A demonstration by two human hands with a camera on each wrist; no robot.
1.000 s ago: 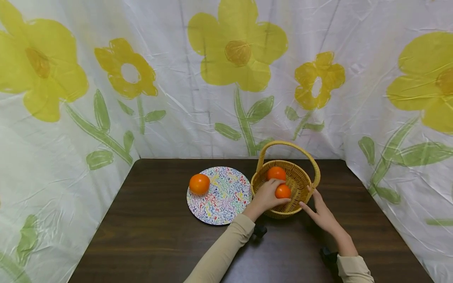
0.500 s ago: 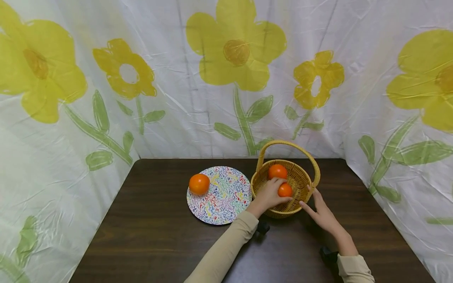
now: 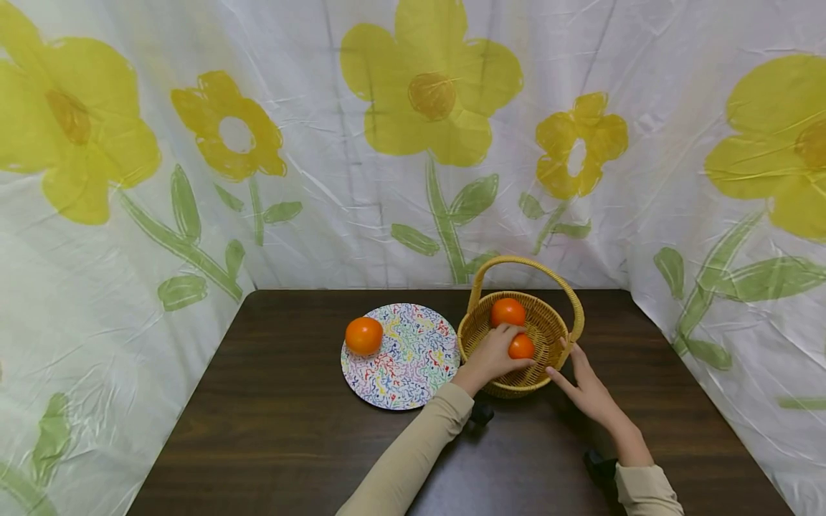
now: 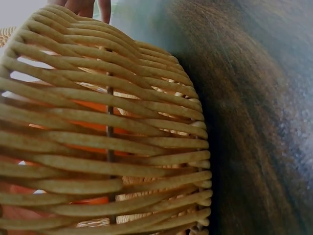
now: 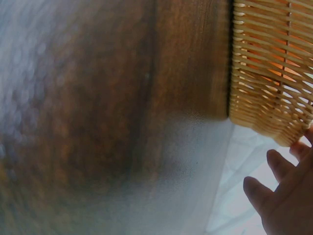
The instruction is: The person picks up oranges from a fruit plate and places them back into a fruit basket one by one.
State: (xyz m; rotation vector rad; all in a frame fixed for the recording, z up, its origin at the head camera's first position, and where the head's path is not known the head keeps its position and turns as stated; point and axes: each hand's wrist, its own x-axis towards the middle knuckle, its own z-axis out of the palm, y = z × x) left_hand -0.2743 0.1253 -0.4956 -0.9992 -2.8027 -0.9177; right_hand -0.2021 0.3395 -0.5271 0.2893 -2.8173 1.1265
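Note:
Inside the wicker basket (image 3: 513, 390), my left hand (image 3: 493, 356) curls its fingers and thumb round an orange fruit (image 3: 521, 346). Another orange fruit (image 3: 508, 312) lies just behind it in the basket. My right hand (image 3: 590, 390) touches the basket's right side near the handle's base, fingers spread and fairly straight. In the left wrist view the basket's woven wall (image 4: 107, 132) hides most of the left hand, with orange showing through the gaps. The right wrist view shows the right hand (image 5: 288, 196) with fingertips by the basket rim (image 5: 288, 139).
A round plate with a multicoloured squiggle pattern (image 3: 413, 365) lies left of the basket, with a larger orange fruit (image 3: 364, 336) on its left edge. Behind the dark wooden table (image 3: 284, 430) hangs a white curtain with yellow flowers (image 3: 323, 236).
My left hand and the fruit in it have shifted slightly to the right and back inside the basket. The other fruit there has moved a little the same way. My right hand stays at the basket's side.

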